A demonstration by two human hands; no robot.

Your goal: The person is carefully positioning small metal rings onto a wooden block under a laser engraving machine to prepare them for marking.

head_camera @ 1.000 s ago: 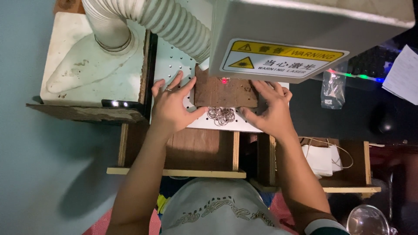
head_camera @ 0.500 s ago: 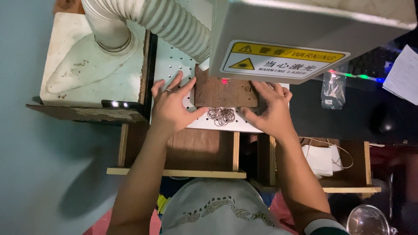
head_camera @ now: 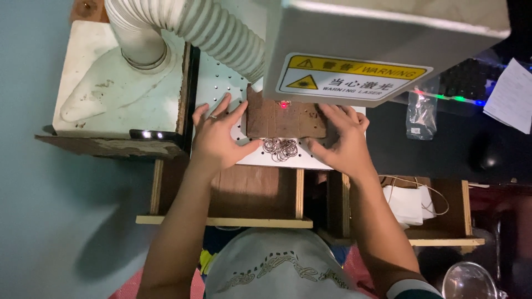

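Observation:
A brown rectangular board (head_camera: 285,120) lies on a white perforated work plate (head_camera: 219,83) under a grey machine head (head_camera: 388,44). A red light dot (head_camera: 284,104) shines on the board's far edge. My left hand (head_camera: 219,135) rests spread on the plate, its fingertips against the board's left edge. My right hand (head_camera: 341,141) presses the board's right edge and near corner. A small heap of thin metal rings (head_camera: 280,148) sits on the plate between my thumbs, just in front of the board.
A ribbed white duct (head_camera: 188,25) runs from a white hood (head_camera: 105,88) at left. Open wooden compartments (head_camera: 233,194) sit below the plate; the right one holds a white mask (head_camera: 407,202). A clear bag (head_camera: 421,116), lit keyboard (head_camera: 465,83) and paper (head_camera: 512,94) lie right.

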